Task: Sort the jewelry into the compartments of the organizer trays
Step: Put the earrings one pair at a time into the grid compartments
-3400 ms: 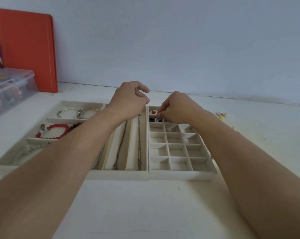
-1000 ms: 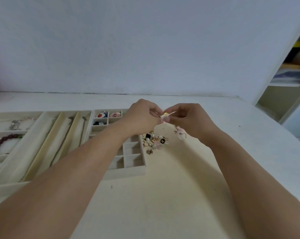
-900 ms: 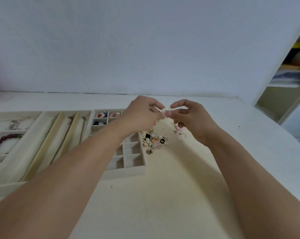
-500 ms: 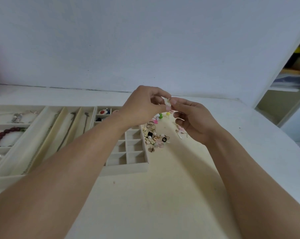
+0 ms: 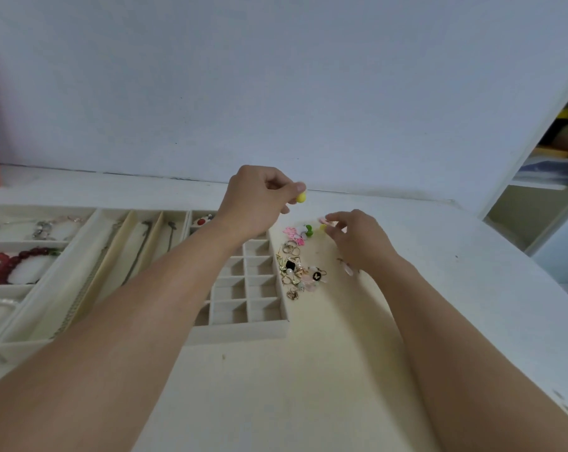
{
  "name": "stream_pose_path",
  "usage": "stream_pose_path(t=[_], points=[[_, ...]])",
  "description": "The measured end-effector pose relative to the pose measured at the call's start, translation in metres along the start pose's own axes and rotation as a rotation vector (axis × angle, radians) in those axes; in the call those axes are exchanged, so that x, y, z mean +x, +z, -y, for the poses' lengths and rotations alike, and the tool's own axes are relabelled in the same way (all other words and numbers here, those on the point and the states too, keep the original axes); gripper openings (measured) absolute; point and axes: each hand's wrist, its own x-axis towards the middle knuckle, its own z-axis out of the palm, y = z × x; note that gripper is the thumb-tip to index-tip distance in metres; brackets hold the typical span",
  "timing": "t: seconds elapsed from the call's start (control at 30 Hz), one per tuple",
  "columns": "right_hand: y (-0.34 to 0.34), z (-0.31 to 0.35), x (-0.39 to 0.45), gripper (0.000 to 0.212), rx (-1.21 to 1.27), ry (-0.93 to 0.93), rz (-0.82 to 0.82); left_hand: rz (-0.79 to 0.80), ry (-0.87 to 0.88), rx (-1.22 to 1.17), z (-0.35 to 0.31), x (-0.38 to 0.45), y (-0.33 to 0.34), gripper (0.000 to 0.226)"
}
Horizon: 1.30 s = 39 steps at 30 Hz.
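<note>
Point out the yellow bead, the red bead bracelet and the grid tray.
yellow bead point(image 5: 301, 198), head view, its round face.
red bead bracelet point(image 5: 5, 261), head view, upper bead strand.
grid tray point(image 5: 237, 331), head view, front wall.

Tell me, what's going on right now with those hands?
Left hand pinching a yellow bead above the grid tray. Right hand reaching at the loose pile, fingertips on a small piece. Nothing blocking.

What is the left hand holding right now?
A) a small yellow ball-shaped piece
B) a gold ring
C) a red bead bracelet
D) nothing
A: the left hand pinches a small yellow ball-shaped piece at its fingertips, raised above the far end of the grid tray, while the red bead bracelet lies in its compartment at the left.
</note>
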Motion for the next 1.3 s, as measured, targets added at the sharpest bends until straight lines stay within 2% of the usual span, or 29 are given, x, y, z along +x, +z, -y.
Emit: stream_pose_path(t=[0.07,0.13,0.23,0.37,0.47,0.57,0.73,0.9,1.0,1.07,1.17,1.3], points=[[0.008,0.001,0.003,0.04,-0.187,-0.051,0.075,0.005,-0.041,-0.016,0.0,0.0,-0.003,0.017],[0.011,0.003,0.003,0.038,-0.238,-0.097,0.061,0.024,-0.07,-0.017,-0.001,-0.001,-0.005,0.017],[0.009,0.006,0.0,0.026,-0.172,-0.121,-0.041,0.061,-0.091,-0.015,0.001,-0.002,-0.01,0.017],[0.003,0.005,-0.006,0.015,-0.105,-0.114,-0.016,0.109,-0.109,0.001,0.004,-0.004,-0.016,0.014],[0.002,0.004,-0.01,0.023,-0.08,-0.111,0.02,0.152,-0.099,0.054,0.001,-0.007,-0.024,0.013],[0.002,0.006,-0.012,0.031,-0.09,-0.134,0.012,0.127,-0.082,0.049,-0.007,-0.012,-0.036,0.013],[0.001,0.008,-0.012,0.022,-0.134,-0.146,0.005,0.085,-0.041,0.051,-0.016,-0.018,-0.053,0.012],[-0.001,0.014,-0.015,0.013,-0.144,-0.191,-0.004,0.164,-0.11,0.172,0.003,-0.028,-0.072,0.013],[-0.008,0.03,-0.023,0.012,0.128,-0.217,-0.09,0.22,-0.148,0.202,0.015,-0.03,-0.082,0.017],[-0.01,0.048,-0.034,0.01,0.335,-0.246,-0.078,0.253,-0.156,0.253,0.019,-0.029,-0.085,0.021],[-0.006,0.068,-0.047,0.008,0.468,-0.323,-0.02,0.223,-0.135,0.275,0.021,-0.028,-0.087,0.03],[-0.006,0.084,-0.048,0.002,0.612,-0.332,0.02,0.191,-0.157,0.15,0.021,-0.03,-0.09,0.025]])
